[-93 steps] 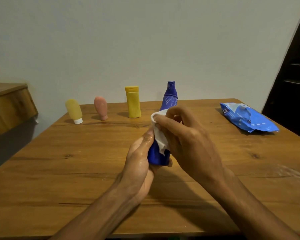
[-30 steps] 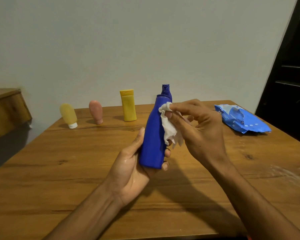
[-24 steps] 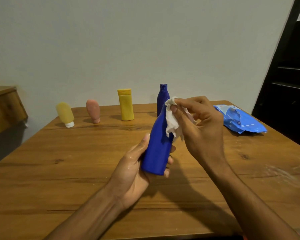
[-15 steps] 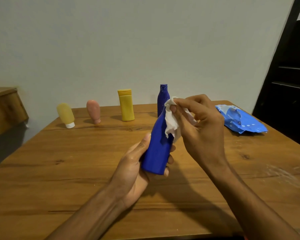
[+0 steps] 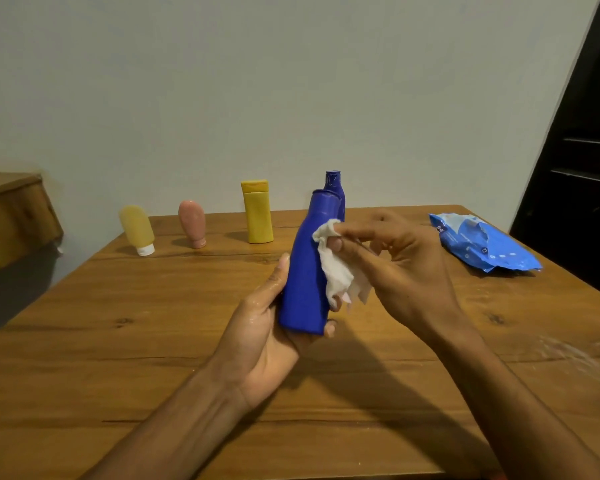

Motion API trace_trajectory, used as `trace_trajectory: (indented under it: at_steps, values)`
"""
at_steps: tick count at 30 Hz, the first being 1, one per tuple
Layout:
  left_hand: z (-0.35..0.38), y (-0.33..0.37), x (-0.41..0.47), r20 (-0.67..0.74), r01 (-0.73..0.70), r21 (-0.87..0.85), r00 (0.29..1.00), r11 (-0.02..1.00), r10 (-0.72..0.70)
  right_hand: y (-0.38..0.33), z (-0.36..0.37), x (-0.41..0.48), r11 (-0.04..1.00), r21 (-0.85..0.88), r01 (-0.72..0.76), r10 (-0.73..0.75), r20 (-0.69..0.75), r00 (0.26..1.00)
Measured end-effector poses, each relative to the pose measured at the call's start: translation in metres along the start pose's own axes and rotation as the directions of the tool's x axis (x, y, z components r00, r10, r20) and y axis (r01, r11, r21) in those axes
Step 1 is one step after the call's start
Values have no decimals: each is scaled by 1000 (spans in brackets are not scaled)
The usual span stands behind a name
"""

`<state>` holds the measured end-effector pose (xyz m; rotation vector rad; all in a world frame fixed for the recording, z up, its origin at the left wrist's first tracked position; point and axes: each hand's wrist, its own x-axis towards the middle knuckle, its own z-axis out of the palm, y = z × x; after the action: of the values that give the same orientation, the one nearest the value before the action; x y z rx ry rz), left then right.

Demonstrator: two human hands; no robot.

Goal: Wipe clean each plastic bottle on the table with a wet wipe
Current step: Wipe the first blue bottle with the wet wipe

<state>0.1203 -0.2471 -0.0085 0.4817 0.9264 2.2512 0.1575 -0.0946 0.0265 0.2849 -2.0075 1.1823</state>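
Blue bottle [image 5: 305,271] is held off the table [image 5: 118,358], above its middle and nearly upright. Left grip [image 5: 257,341] clasps its base: thumb up the left side, fingertips showing round the bottom on the right. Right grip [image 5: 409,271] pinches the wet wipe [image 5: 336,271] between thumb and forefinger against the bottle's right flank, just below the shoulder. The loose tail hangs down.

Change over the last half second: the wipe was bunched over the neck and cap, with the bottle leaning right. Now the wipe has slid down onto the body, the cap stands bare and the bottle has straightened. This reads as the top done and the stroke passing down the side. The far face is hidden, so it is probably not fully wiped yet.

Along the far edge stand the pale yellow bottle [image 5: 136,228], pink bottle [image 5: 192,223], yellow bottle [image 5: 257,213] and second blue bottle [image 5: 335,188]. Wipe pack [image 5: 482,247] lies near the far right corner. Whether the standing four are already cleaned cannot be told from here.
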Motion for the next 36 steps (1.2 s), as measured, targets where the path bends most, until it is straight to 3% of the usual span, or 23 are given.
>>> trace_trajectory:
  at_steps: [4, 9, 14, 19, 23, 27, 32, 36]
  values:
    - [1, -3, -1, 24, 52, -22, 998, 998, -52, 5, 5, 1, 993, 102, -58, 75, -171, 982]
    - [2, 0, 0, 18, 13, -56, 1000, 998, -12, 2, 1, 1, 962, 243, -123, 140, -54, 989]
    - [3, -5, -1, -10, 37, -75, 999, 997, -38, 4, 5, 1, 985, 132, -115, 136, -163, 977]
    - [5, 4, 1, -91, -43, -72, 995, 996, 36, 0, 7, -5, 994, -110, -3, 6, 35, 999]
    - [4, 8, 0, -129, -51, -128, 991, 990, 35, 0, 12, -9, 963, -266, 52, -5, 173, 985]
    - [0, 8, 3, -214, -66, -102, 976, 993, 43, 0, 11, -9, 958, -280, 65, 2, 234, 972]
    - [1, 3, 3, -236, -74, -85, 970, 994, 52, 4, 16, -9, 989, -147, -6, 17, 74, 997]
    - [1, 2, 3, -238, -90, -107, 969, 990, 62, 1, 15, -9, 979, -205, 21, 11, 153, 988]
